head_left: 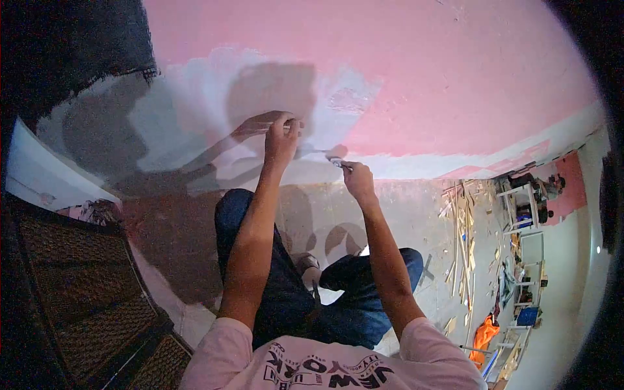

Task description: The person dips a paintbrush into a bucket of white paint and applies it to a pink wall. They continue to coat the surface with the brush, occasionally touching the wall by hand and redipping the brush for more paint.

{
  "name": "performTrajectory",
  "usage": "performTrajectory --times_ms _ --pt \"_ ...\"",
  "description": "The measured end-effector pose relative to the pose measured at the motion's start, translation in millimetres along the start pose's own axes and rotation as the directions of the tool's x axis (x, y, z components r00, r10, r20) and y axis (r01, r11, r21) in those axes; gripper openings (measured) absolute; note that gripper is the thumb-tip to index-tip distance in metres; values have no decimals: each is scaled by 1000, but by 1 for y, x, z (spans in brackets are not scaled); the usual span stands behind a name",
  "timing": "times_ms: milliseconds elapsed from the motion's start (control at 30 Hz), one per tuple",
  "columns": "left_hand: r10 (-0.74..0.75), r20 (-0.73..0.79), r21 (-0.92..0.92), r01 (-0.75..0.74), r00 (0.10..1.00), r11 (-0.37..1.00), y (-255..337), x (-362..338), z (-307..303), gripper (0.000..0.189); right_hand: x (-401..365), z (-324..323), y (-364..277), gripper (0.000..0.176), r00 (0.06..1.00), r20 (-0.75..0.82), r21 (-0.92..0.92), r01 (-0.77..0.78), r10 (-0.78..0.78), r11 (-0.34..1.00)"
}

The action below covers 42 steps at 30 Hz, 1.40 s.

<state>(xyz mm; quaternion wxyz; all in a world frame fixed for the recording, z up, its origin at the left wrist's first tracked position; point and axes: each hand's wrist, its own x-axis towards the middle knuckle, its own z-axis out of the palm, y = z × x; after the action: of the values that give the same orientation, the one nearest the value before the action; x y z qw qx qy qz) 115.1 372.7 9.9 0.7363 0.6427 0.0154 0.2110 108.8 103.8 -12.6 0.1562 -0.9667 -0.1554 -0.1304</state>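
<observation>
Both my hands are raised in front of the pink wall [448, 78], which has a patch of whitish filler [195, 84] on it. My left hand [283, 135] is closed in a pinch close to the whitened area, around a thin flat scraper [268, 124] seen nearly edge-on. Lower and to the right, my right hand [359, 181] grips a putty knife [336, 162] with white paste on its blade, near the bottom of the wall. The fingers partly hide both handles.
My legs [338, 305] are folded on the tiled floor [403, 214]. A dark woven panel [78, 273] stands close at left. Wood strips [463, 240] litter the floor at right, near white tables [520, 208], an orange cloth [484, 338] and another person [552, 185].
</observation>
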Motion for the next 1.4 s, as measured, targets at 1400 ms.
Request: performTrajectory --times_ms 1400 --pt "-32 87 73 26 996 997 2 9 16 18 -31 150 19 44 967 -96 439 -172 237 882"
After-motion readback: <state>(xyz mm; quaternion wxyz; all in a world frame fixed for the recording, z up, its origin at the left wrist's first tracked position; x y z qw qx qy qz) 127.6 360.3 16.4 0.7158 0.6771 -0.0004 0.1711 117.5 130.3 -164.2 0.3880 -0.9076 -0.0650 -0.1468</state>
